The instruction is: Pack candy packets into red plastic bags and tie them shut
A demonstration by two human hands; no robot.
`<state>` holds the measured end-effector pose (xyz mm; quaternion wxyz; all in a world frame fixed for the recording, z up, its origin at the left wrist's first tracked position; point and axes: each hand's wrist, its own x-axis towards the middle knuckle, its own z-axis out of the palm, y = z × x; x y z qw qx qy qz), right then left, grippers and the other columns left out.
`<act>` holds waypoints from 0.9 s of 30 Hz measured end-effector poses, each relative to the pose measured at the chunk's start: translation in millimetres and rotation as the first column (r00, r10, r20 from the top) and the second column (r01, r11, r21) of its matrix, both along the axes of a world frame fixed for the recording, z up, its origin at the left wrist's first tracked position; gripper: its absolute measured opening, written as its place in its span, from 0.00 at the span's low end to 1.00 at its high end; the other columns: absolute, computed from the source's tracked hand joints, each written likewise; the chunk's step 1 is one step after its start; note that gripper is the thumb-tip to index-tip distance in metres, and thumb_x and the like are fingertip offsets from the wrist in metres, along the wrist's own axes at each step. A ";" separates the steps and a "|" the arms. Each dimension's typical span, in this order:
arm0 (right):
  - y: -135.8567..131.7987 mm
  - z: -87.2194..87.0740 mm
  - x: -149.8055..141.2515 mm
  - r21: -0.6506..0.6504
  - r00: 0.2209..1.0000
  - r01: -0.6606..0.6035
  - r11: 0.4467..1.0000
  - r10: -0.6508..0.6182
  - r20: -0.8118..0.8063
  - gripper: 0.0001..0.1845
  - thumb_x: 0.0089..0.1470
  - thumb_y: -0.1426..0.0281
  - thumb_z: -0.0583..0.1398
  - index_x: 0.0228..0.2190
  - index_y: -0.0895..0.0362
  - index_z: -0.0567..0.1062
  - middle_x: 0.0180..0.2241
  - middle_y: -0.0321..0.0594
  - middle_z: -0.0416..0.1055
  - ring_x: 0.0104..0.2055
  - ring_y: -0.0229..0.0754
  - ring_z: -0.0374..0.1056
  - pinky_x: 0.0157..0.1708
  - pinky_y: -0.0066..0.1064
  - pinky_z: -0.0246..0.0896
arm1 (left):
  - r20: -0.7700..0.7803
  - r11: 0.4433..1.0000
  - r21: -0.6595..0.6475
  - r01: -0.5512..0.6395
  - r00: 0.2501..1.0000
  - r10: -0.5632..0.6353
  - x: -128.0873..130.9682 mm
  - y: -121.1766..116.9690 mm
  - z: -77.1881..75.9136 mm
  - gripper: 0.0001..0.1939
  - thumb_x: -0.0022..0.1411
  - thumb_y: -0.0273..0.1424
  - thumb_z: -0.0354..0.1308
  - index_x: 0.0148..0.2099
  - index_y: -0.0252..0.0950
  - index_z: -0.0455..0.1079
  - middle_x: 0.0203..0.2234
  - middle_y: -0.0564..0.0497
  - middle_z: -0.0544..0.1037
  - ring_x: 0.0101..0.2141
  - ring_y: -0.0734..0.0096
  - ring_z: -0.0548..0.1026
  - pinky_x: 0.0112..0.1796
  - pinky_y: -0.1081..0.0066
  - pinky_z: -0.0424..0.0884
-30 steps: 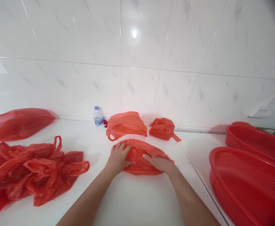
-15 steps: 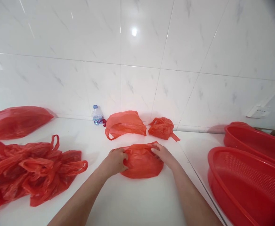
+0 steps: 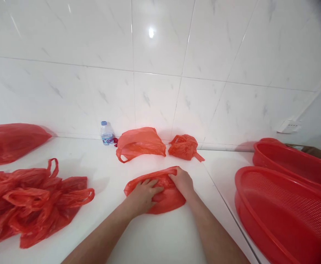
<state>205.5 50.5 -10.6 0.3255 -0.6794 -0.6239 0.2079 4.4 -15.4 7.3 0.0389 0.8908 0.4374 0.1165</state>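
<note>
A red plastic bag (image 3: 169,202) lies on the white table in front of me, its surface creased and its opening toward the far side. My left hand (image 3: 144,195) rests on top of it with fingers spread and pressing down on the film. At the bag's right end, my right hand (image 3: 183,182) has its thumb and fingers closed around the upper edge. What is inside the bag, if anything, cannot be made out. Just beyond lie a puffed red bag (image 3: 141,142) with a loop handle and a smaller crumpled red bag (image 3: 184,147).
A heap of red plastic bags (image 3: 36,205) spreads at the left, with a long filled-looking red bag (image 3: 12,143) behind it. A small water bottle (image 3: 106,134) stands by the tiled wall. Red plastic baskets (image 3: 240,205) sit at the right, past a table seam.
My left hand has moved rightward onto the bag and spread its fingers flat. My right hand has closed on the bag's right edge. The view has shifted slightly to the right.
</note>
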 end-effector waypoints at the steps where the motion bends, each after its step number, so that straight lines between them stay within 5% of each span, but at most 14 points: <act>1: 2.4 -0.6 2.9 0.002 0.999 0.007 1.000 -0.007 -0.036 0.08 0.46 0.68 0.57 0.31 0.55 0.72 0.32 0.42 0.73 0.37 0.46 0.68 0.35 0.33 0.57 | 0.001 1.000 -0.027 -0.009 1.000 0.009 -1.9 -0.5 -2.1 0.26 0.52 0.25 0.56 0.54 0.48 0.67 0.56 0.50 0.67 0.54 0.54 0.66 0.48 0.58 0.67; 5: 11.1 -1.6 11.2 0.016 0.974 0.008 1.000 -0.005 -0.227 0.07 0.44 0.73 0.54 0.28 0.55 0.71 0.28 0.37 0.73 0.29 0.38 0.68 0.28 0.27 0.58 | 0.072 0.998 -0.055 -0.031 0.997 0.035 -9.2 -1.5 -0.4 0.26 0.53 0.21 0.49 0.52 0.47 0.69 0.55 0.50 0.69 0.51 0.62 0.70 0.45 0.68 0.71; 9: 14.3 -0.8 16.1 0.019 0.909 0.050 0.999 -0.038 -0.415 0.11 0.46 0.68 0.51 0.35 0.55 0.66 0.22 0.31 0.70 0.16 0.34 0.60 0.15 0.25 0.51 | 0.109 0.999 -0.003 -0.044 0.993 0.045 -17.7 7.5 -4.0 0.21 0.54 0.25 0.51 0.50 0.43 0.72 0.54 0.47 0.70 0.50 0.58 0.71 0.47 0.66 0.70; 15: -14.4 12.6 16.5 0.142 0.864 0.158 0.977 -0.067 -0.499 0.07 0.48 0.68 0.50 0.30 0.55 0.65 0.20 0.29 0.64 0.19 0.34 0.61 0.18 0.24 0.56 | 0.084 0.983 0.143 -0.114 0.991 0.103 -27.0 24.9 -14.0 0.19 0.60 0.37 0.48 0.50 0.40 0.71 0.53 0.43 0.70 0.45 0.53 0.75 0.38 0.66 0.73; 18: -52.3 29.0 12.2 0.273 0.929 0.068 0.960 0.039 -0.367 0.05 0.48 0.69 0.53 0.29 0.54 0.69 0.26 0.31 0.68 0.26 0.34 0.64 0.27 0.26 0.61 | 0.124 0.946 0.307 -0.107 0.990 0.072 -27.6 24.3 -9.3 0.19 0.62 0.38 0.46 0.48 0.37 0.72 0.50 0.42 0.73 0.47 0.52 0.73 0.45 0.58 0.70; 21: -99.7 49.8 18.2 0.426 0.995 -0.089 0.900 0.100 -0.003 0.10 0.52 0.72 0.53 0.35 0.52 0.72 0.36 0.36 0.70 0.36 0.38 0.67 0.38 0.30 0.63 | 0.212 0.895 0.443 -0.051 0.976 -0.050 -23.2 17.6 -6.7 0.16 0.63 0.35 0.45 0.45 0.39 0.72 0.46 0.45 0.75 0.46 0.56 0.72 0.49 0.56 0.67; 27: -182.0 77.6 76.4 0.461 0.888 0.094 0.882 -0.284 0.363 0.13 0.56 0.67 0.53 0.42 0.50 0.72 0.52 0.44 0.63 0.55 0.48 0.59 0.52 0.41 0.58 | 0.229 0.824 0.540 0.170 0.913 -0.338 4.2 -10.4 -23.1 0.13 0.62 0.29 0.50 0.47 0.45 0.69 0.46 0.51 0.75 0.47 0.62 0.72 0.48 0.59 0.69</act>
